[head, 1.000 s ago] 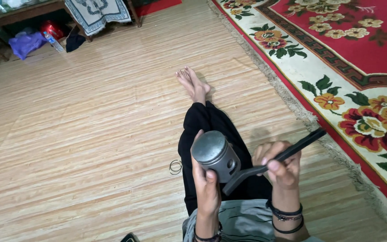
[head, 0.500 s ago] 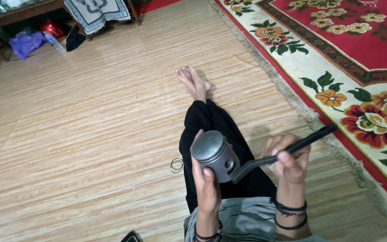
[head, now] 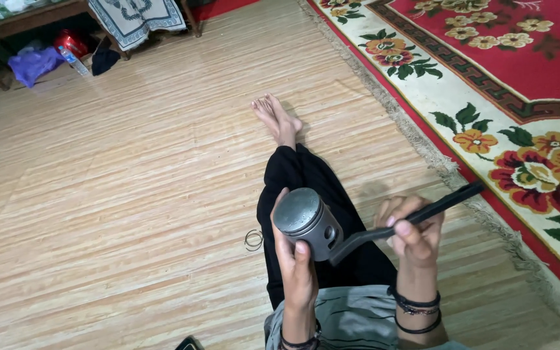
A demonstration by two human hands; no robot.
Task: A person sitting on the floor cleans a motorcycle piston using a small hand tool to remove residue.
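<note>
In the head view, a grey metal piston [head: 307, 221] is held upright in the left hand [head: 295, 269], the fingers wrapped around its skirt from behind and the thumb [head: 303, 254] pressed against its near side, so that the domed crown is turned up towards the camera. The piston is kept above the lap, over the black trousers [head: 306, 188] of the outstretched legs. A long black tool [head: 404, 223] with a bent lower end is grasped in the right hand [head: 413, 232], the fingers closed around the middle of its shaft; its lower end is set against the right side of the piston, while its upper end is pointed up and to the right, towards the edge of the carpet. Dark bracelets [head: 415, 306] are worn on the right wrist. A pair of thin wire rings [head: 253, 240] is seen lying on the wooden floor [head: 118, 194], just beside the left leg and near the left hand. The bare feet [head: 277, 118] are crossed farther out on the floor. A red flowered carpet [head: 520, 97] with a fringed border is spread along the right side. At the top left, a purple bag [head: 32, 63] and a red container [head: 69, 44] are kept under a piece of furniture.
</note>
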